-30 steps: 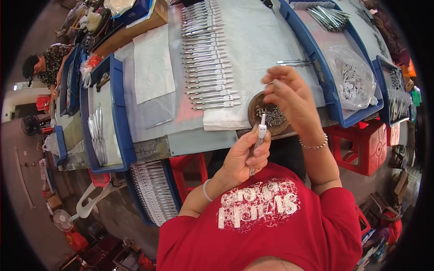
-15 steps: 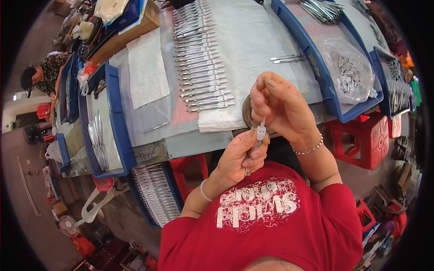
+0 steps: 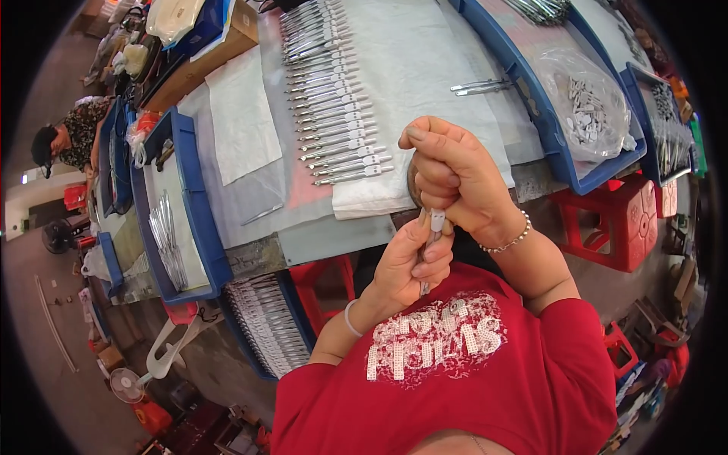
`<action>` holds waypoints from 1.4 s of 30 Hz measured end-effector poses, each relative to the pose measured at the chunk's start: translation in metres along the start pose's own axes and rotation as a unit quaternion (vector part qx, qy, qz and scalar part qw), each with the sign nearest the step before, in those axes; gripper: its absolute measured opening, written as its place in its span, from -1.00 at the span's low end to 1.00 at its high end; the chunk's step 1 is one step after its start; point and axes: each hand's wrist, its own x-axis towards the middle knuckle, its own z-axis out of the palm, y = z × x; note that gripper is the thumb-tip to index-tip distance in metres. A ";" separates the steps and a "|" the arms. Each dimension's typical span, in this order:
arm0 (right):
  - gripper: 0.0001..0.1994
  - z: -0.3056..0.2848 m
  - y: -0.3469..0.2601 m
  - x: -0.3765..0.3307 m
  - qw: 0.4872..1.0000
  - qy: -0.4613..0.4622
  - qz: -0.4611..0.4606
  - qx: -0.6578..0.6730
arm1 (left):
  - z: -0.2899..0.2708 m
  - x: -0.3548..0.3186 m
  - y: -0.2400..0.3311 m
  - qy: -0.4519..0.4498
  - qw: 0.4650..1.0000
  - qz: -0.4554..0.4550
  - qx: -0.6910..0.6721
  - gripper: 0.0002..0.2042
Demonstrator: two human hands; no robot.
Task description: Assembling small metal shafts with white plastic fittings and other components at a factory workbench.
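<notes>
Silver metal rod with a flat white head (image 3: 437, 221) is located in front of the body, between both hands, head end pointing away. Left hand (image 3: 406, 262): forearm angled inward; fingers closed around the shaft, thumb beside the head. Right hand (image 3: 464, 178): wrist bent inward, fingers curled at the rod's far end; whether they pinch it cannot be determined. Round brown bowl (image 3: 413, 184): behind the right hand, mostly hidden, contents not visible. Left blue plastic tray (image 3: 203, 227): contains thin silver metal rods (image 3: 168, 239). Right blue plastic tray (image 3: 607, 177): contains a clear plastic bag (image 3: 557, 72) of small silver metal parts (image 3: 585, 114); slender metal rods (image 3: 540, 9) lie at the far end.
</notes>
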 end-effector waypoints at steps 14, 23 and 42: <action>-0.86 -0.006 -0.001 0.002 1.000 -0.004 0.019 0.004 | -0.002 0.001 -0.002 -0.012 0.998 -0.040 -0.055 -0.68; -0.86 -0.009 0.002 0.003 1.000 0.010 0.011 0.019 | -0.004 0.002 -0.004 -0.004 0.998 -0.013 -0.062 -0.68; -0.90 -0.078 -0.028 -0.023 0.644 -0.019 -0.194 -0.740 | -0.014 -0.010 0.014 0.029 0.998 0.059 0.022 -0.68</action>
